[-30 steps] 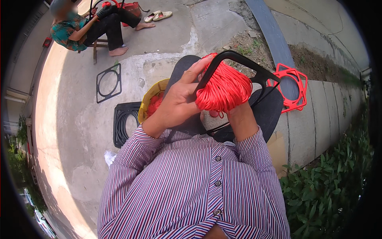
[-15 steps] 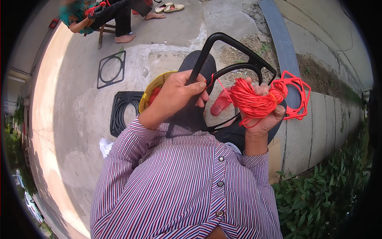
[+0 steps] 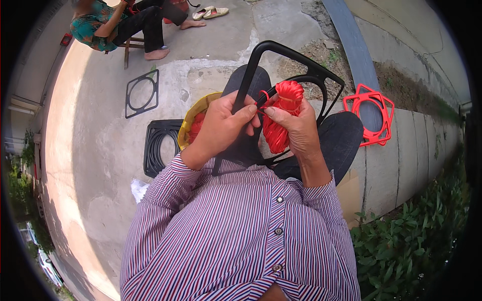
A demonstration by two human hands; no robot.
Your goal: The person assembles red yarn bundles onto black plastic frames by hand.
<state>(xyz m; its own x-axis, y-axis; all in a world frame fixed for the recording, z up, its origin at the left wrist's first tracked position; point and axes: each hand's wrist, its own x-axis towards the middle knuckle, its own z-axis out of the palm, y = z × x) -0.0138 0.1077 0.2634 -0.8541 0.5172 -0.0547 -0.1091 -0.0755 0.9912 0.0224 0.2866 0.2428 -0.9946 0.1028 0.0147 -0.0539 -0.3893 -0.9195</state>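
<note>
There's your left hand, closed round a bar of the black frame, seemingly steadying it right where the red cord appears to loop over. Close beside it, your right hand wraps the bunched cord, thumb on the near side, presumably so the bundle holds together and the strand to the bar runs short. Both grips narrow, both full! The frame tilts up between your knees, which likely help brace it, though its lower part is mostly hidden. Outward we go: the yellow tub sits by your left leg, red material inside, handily close. Just left, the black stack lies flat on the concrete, piled to save room, perhaps; beyond it, a lone frame. Over past your right knee, red frames overlap, apart from the black ones. Top left, well away, a co-worker sits.
</note>
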